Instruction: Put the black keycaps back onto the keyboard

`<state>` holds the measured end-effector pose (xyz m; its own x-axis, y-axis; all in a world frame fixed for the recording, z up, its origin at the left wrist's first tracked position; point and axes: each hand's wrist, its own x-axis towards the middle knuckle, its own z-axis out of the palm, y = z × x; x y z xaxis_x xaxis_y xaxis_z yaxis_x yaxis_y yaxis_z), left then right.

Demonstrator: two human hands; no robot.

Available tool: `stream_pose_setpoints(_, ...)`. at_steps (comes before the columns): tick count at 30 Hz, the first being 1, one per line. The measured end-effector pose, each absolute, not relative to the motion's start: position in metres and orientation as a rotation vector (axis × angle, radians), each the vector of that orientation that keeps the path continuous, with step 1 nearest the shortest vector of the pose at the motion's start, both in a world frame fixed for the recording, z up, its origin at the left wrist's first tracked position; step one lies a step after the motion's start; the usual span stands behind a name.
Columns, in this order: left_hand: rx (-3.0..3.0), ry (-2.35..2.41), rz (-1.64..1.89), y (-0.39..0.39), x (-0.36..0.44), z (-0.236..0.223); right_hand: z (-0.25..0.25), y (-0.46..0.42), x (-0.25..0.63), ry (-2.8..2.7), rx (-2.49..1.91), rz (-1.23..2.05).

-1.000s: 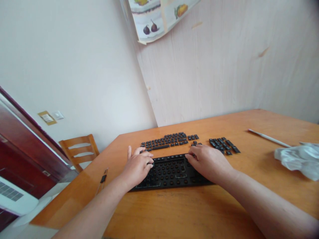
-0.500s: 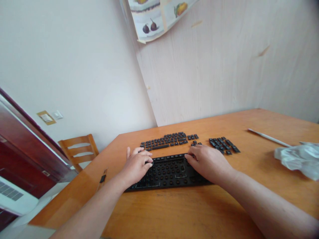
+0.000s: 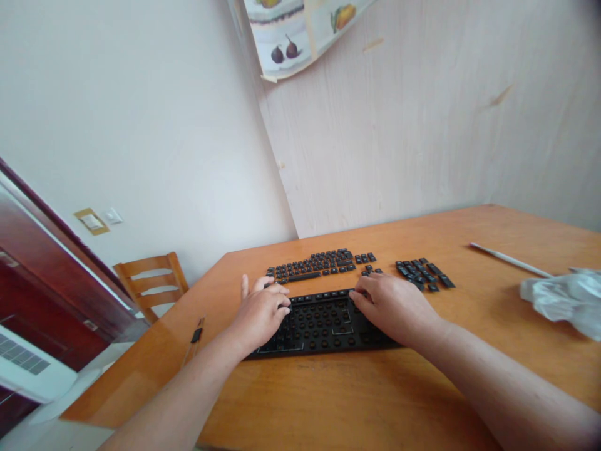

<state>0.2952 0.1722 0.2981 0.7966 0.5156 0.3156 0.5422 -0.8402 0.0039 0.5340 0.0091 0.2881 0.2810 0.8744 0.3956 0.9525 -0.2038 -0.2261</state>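
Note:
A black keyboard base [image 3: 323, 322] with its keycaps off lies on the wooden table [image 3: 357, 401] in front of me. My left hand [image 3: 260, 313] sits on its left end with the fingers curled over the edge and one finger raised. My right hand [image 3: 392, 307] covers the right end, and its bent fingers reach the far edge. Just behind the keyboard, loose black keycaps [image 3: 314, 266] lie in rows. A smaller group of keycaps [image 3: 422, 274] lies to the right, just past my right hand.
A crumpled clear plastic bag [image 3: 563, 300] and a thin white stick [image 3: 509, 261] lie at the table's right. A small dark item [image 3: 196, 336] rests near the left edge. A wooden chair [image 3: 150, 282] stands beyond the left corner, by a dark red door. Walls close the back.
Both hands stay on the keyboard; the left fingers shift slightly at its left end. The view drifts a little.

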Motion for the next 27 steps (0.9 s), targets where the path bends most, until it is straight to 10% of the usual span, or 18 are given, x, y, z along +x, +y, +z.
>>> stream_pose_setpoints(27,-2.902,-0.673,-0.449,0.166,0.306,0.306,0.289,0.010,0.534,-1.664,-2.122,-0.218)
